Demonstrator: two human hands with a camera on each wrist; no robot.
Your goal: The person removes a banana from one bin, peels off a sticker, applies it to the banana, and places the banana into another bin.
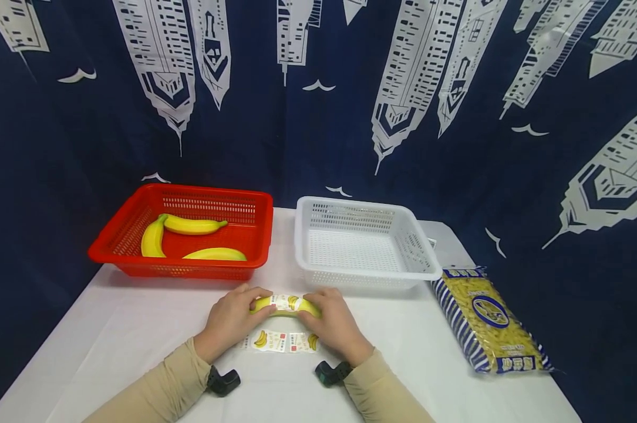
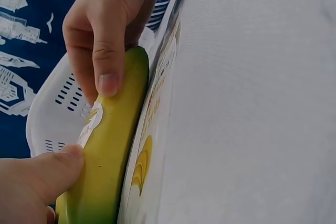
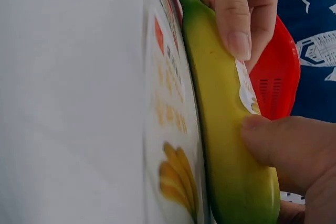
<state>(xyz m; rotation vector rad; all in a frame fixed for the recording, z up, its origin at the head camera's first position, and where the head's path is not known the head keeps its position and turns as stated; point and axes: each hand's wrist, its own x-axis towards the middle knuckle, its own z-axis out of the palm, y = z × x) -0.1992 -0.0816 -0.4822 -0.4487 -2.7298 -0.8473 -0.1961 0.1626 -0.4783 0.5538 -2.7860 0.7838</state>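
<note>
Both hands are working one banana [image 1: 286, 305] right now. Left hand [image 1: 232, 323] is gripping one end and right hand [image 1: 335, 324] is gripping the other, fingers curled over the top and thumbs tucked against the near side. The wrist cams are showing it nicely: a thumb [image 2: 47, 174] pressing low on the peel in one view, a fingertip [image 3: 237, 38] draped over it in the other.

Banana is sitting on the white table [image 1: 138, 329], front and centre, just ahead of a sheet of banana stickers [image 1: 282, 341] and touching its edge by the look of the wrist views. A sticker [image 1: 285, 302] is already lying across the middle of the fruit.

Handling-wise, I'm guessing it's light and firm enough to pick up with one hand, but the peel looks smooth and a bit slick, and hard squeezing would bruise it if it's real. Taking it near the ends, like the hands are doing now, is looking like the smart grip, since it's keeping fingers off the label in the middle. The curve is also going to make it want to roll.

Behind all this, a red basket [image 1: 138, 235] with three more bananas [image 1: 191, 225] is sitting at the left, a white basket [image 1: 418, 258] beside it, and a bag of pasta [image 1: 487, 320] is lying off to the right.
</note>
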